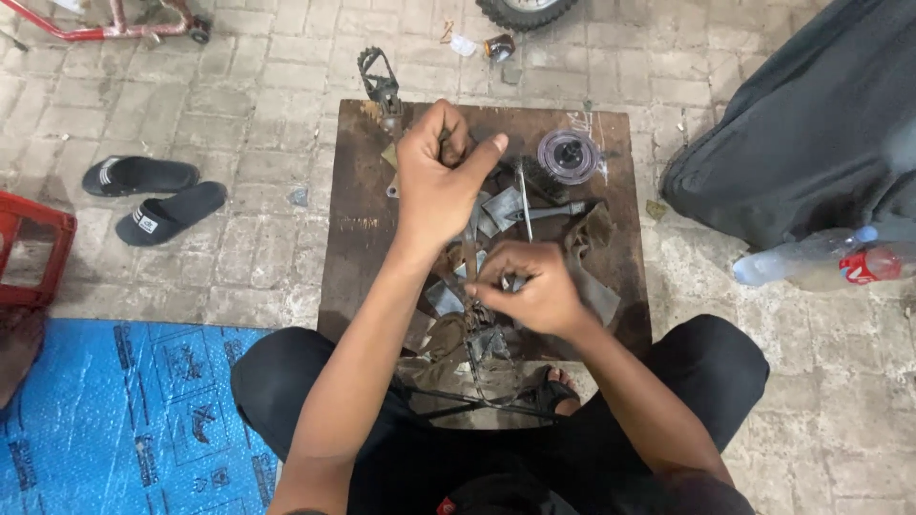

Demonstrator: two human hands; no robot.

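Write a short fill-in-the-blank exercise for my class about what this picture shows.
1. The person works over a brown wooden ____ lying on the paving.
2. A pair of black ____ lies on the paving to the person's left.
3. The left hand is raised ____ up the picture than the right hand.
4. A clear plastic ____ lies on the paving at the person's right.

Missing words: board; sandals; higher; bottle
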